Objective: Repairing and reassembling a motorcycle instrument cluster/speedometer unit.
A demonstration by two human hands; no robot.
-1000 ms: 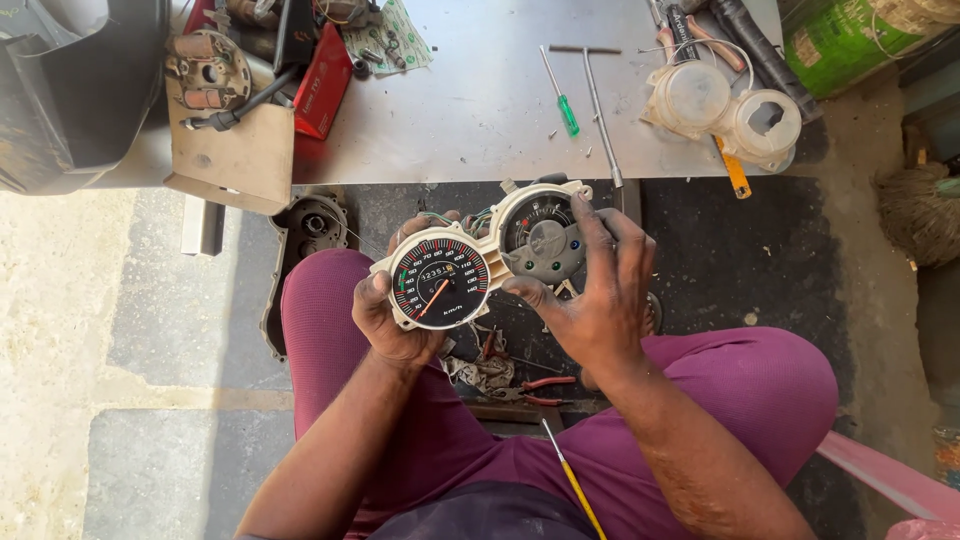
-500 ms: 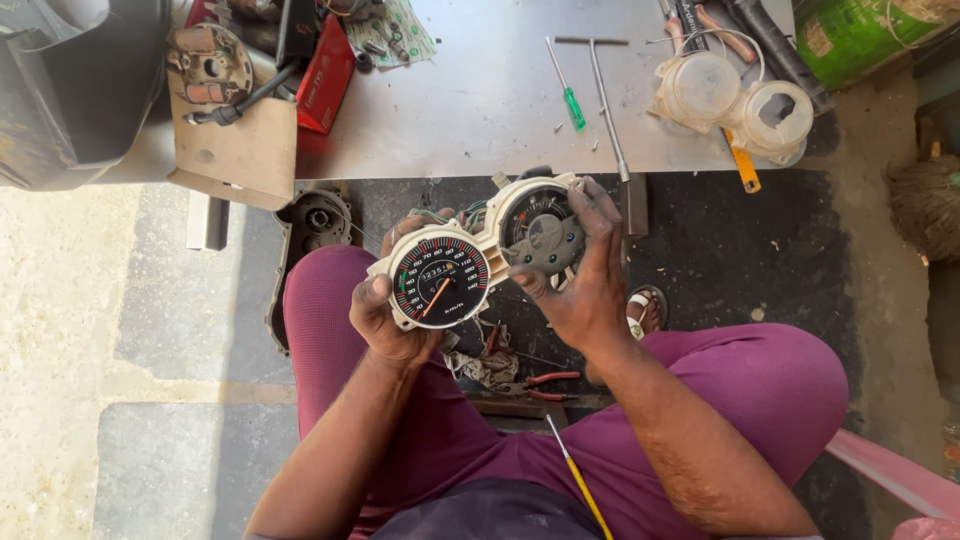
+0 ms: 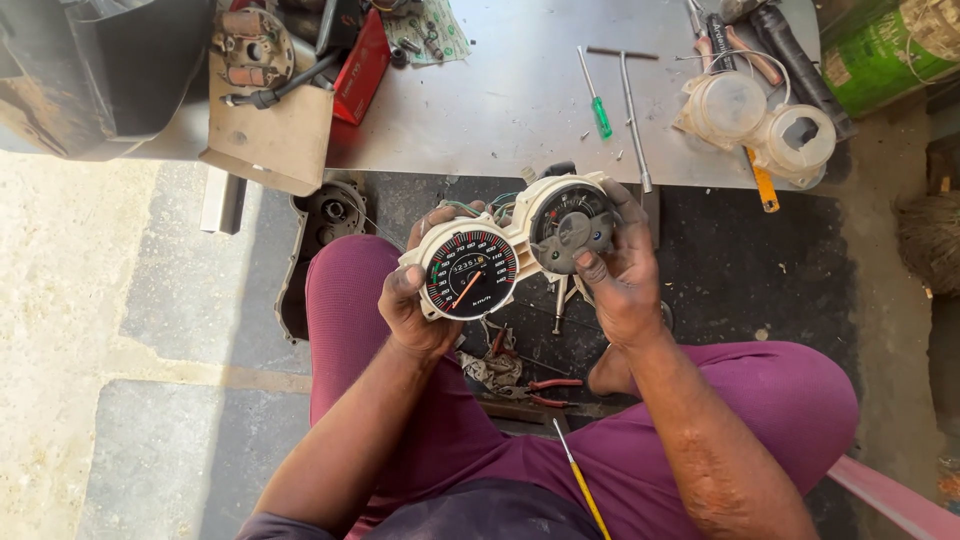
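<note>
Gauge cluster (image 3: pixel 510 255) clamped between left hand (image 3: pixel 415 305) and right hand (image 3: pixel 620 280) above the lap; loosened fingers would likely drop it, risking a cracked dial.

1. The left hand (image 3: pixel 412 305) grips the left end of a cream instrument cluster (image 3: pixel 515 245), thumb on the rim of the black speedometer dial (image 3: pixel 471 274).
2. The right hand (image 3: pixel 622 275) clasps the cluster's right end, thumb laid over the grey open gauge (image 3: pixel 572 228).
3. Just below the grip, between the maroon-clad knees, lie red-handled pliers (image 3: pixel 540 390) among small parts.
4. Nearer the body than the grip, a yellow screwdriver (image 3: pixel 582 480) rests on the lap.
5. Beyond the grip, on the metal table (image 3: pixel 500 100), lie a green screwdriver (image 3: pixel 596 92) and a T-handle wrench (image 3: pixel 630 110); two clear gauge covers (image 3: pixel 760 120) sit right of those.
</note>
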